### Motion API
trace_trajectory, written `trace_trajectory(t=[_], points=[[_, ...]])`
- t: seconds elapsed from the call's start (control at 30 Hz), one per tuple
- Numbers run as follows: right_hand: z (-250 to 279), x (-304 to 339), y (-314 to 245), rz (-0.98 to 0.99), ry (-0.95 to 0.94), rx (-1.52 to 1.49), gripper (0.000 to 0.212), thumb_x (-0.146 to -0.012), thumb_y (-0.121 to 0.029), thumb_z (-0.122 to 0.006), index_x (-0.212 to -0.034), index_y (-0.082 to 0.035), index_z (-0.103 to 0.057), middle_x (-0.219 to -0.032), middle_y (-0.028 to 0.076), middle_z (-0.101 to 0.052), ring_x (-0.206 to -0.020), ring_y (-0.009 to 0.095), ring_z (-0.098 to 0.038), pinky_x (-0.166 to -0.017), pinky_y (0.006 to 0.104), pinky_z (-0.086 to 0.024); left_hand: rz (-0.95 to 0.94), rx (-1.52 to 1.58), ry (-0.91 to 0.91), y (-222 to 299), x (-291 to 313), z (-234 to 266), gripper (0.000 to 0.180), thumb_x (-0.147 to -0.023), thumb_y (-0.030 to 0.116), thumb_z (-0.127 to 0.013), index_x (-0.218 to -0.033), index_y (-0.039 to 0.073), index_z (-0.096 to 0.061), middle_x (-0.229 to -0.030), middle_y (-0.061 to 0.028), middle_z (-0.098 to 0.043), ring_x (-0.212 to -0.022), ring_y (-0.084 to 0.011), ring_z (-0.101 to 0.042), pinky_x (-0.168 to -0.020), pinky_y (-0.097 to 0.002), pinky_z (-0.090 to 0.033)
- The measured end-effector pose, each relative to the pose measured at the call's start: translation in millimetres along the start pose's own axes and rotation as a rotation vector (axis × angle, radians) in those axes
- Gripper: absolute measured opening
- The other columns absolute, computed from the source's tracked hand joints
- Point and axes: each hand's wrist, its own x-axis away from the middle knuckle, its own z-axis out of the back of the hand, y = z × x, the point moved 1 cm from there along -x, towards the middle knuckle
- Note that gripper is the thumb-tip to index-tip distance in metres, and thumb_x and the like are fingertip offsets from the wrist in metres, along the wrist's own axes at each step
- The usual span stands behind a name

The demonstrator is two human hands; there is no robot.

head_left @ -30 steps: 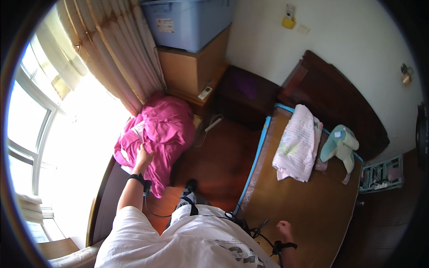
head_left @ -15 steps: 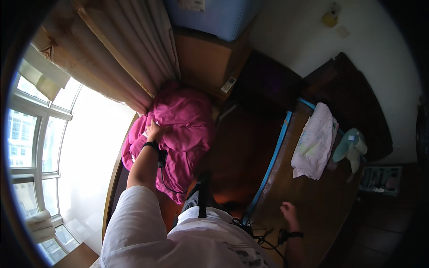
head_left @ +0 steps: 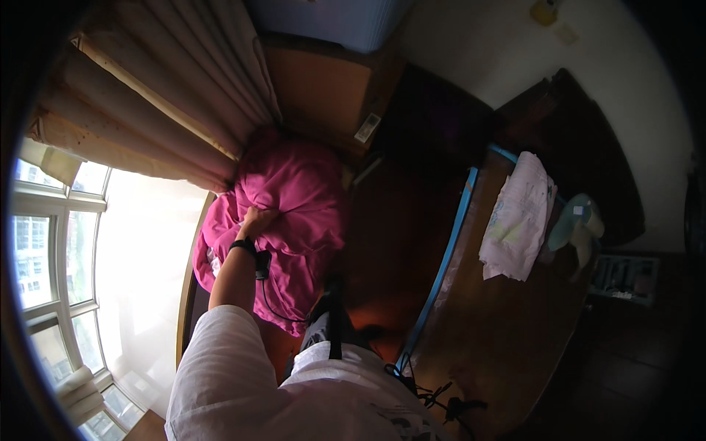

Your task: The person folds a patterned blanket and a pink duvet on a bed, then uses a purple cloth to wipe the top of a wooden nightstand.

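Observation:
A bulky pink quilt (head_left: pixel 305 191) lies heaped at the left, beside the window ledge. My left hand (head_left: pixel 257 220) is closed on its upper folds, with the fingertips sunk into the cloth. A bit of white shows at the quilt's left side. My right hand (head_left: pixel 463 379) is low at the right, over the brown wooden surface; it is dark and blurred, so its fingers cannot be made out. Further up on that surface are a folded white cloth (head_left: pixel 517 220) and a pale green soft toy (head_left: pixel 579 226).
Curtains (head_left: pixel 169 95) hang by the bright window (head_left: pixel 66 235). A blue bin (head_left: pixel 323 22) stands on a wooden cabinet (head_left: pixel 316 81). A blue strip (head_left: pixel 445 268) edges the wooden surface. Black cables (head_left: pixel 434 395) hang near my waist. A compartmented tray (head_left: pixel 625 278) sits at far right.
My left hand has gone from fingers spread on the quilt to fingers closed in its folds. My right hand has dropped lower into shadow. The view has shifted slightly.

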Motion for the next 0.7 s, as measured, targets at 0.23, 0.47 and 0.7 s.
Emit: trace_trajectory(t=[0.23, 0.47, 0.7], points=[[-15.2, -51.0, -57.4, 0.463, 0.187, 0.304, 0.024, -0.086, -0.013, -0.062, -0.108, -0.003, -0.062, -0.097, 0.013, -0.066, -0.088, 0.024, -0.064, -0.078, 0.0339, -0.051, -0.528, 0.044, -0.06, -15.0, -5.7, -22.8, 0.026, -0.077, 0.029, -0.067, -0.095, 0.011, -0.071, -0.081, -0.0157, -0.068, -0.073, -0.0258, -0.068, -0.062, -0.0353, -0.053], [-38.3, -71.8, -211.6, 0.622, 0.003, 0.168, 0.026, -0.085, -0.01, -0.063, -0.11, -0.003, -0.06, -0.089, 0.013, -0.067, -0.083, 0.021, -0.064, -0.073, 0.0315, -0.05, -0.511, 0.241, 0.127, 41.3, 114.4, -9.9, 0.042, -0.063, 0.029, -0.07, -0.082, -0.007, -0.065, -0.079, -0.0215, -0.067, -0.074, -0.0291, -0.067, -0.068, -0.0381, -0.052], [-34.6, -22.8, -254.7, 0.951, 0.08, 0.375, 0.024, -0.083, -0.02, -0.062, -0.106, -0.01, -0.065, -0.087, 0.011, -0.069, -0.081, 0.03, -0.066, -0.071, 0.0377, -0.054, -0.826, 0.386, 0.372, 104.1, 281.3, 26.3, 0.024, -0.066, 0.02, -0.063, -0.068, -0.003, -0.058, -0.058, -0.01, -0.06, -0.058, -0.0172, -0.06, -0.059, -0.0329, -0.048]])
